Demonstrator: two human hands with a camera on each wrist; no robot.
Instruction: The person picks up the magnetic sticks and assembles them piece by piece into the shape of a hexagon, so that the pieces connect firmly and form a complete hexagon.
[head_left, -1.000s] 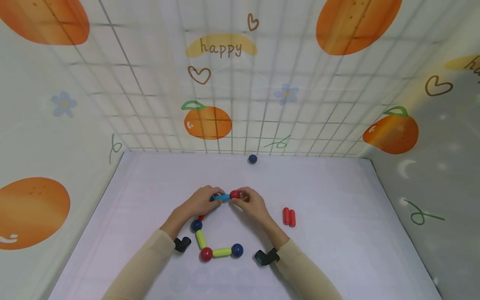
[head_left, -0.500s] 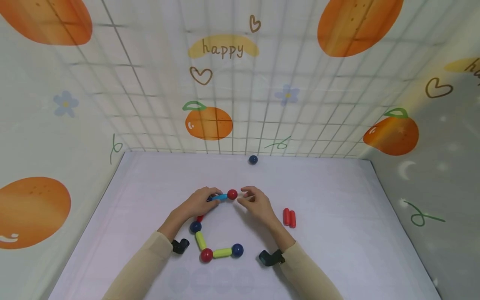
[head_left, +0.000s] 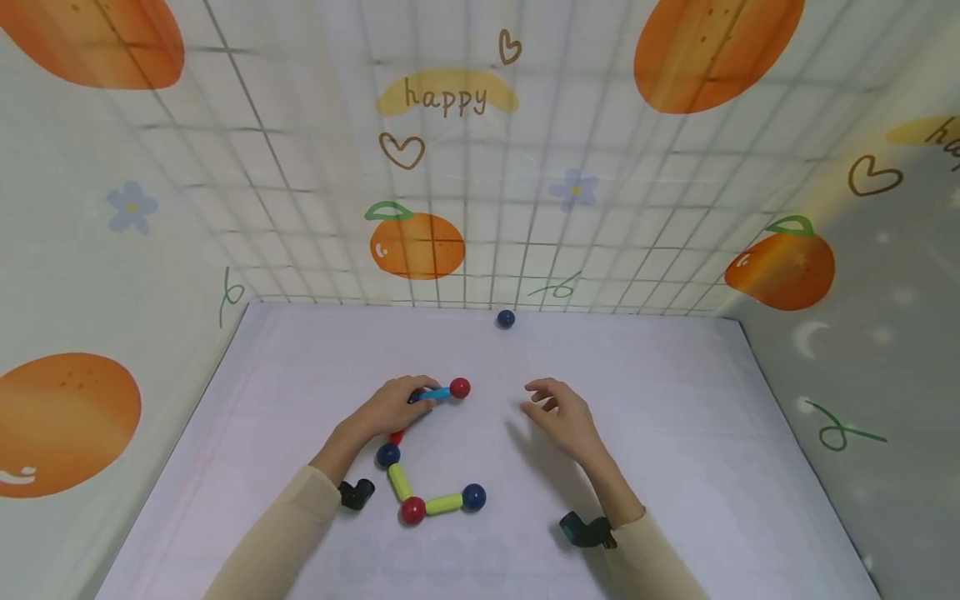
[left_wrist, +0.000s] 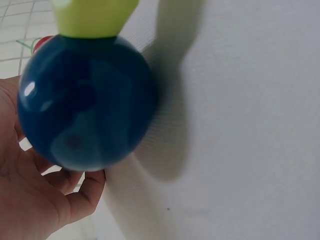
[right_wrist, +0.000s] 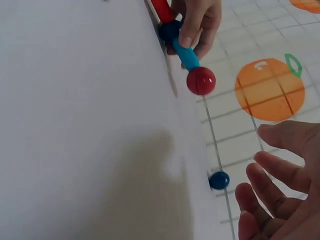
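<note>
My left hand (head_left: 390, 406) pinches a light-blue rod (head_left: 438, 394) next to a dark blue ball (right_wrist: 169, 31). At the rod's free end sits a red ball (head_left: 460, 388). From the held part, a red rod (right_wrist: 161, 10) runs to another dark blue ball (head_left: 387, 455), then yellow-green rods (head_left: 444, 503) join at a red ball (head_left: 412, 511) and end at a dark blue ball (head_left: 474, 497). Apart from this chain, my right hand (head_left: 566, 417) hovers over the table with fingers loosely bent, holding nothing. In the left wrist view a dark blue ball (left_wrist: 85, 105) blocks part of the left hand.
A loose dark blue ball (head_left: 506, 319) lies by the back edge of the white table (head_left: 652, 358). Patterned cloth walls (head_left: 570, 242) rise at the back and both sides. Two red rods seen earlier are hidden behind the right hand and wrist.
My right hand has let go of the red ball on the light-blue rod and moved right, over the two red rods. The left hand has shifted slightly left with the chain.
</note>
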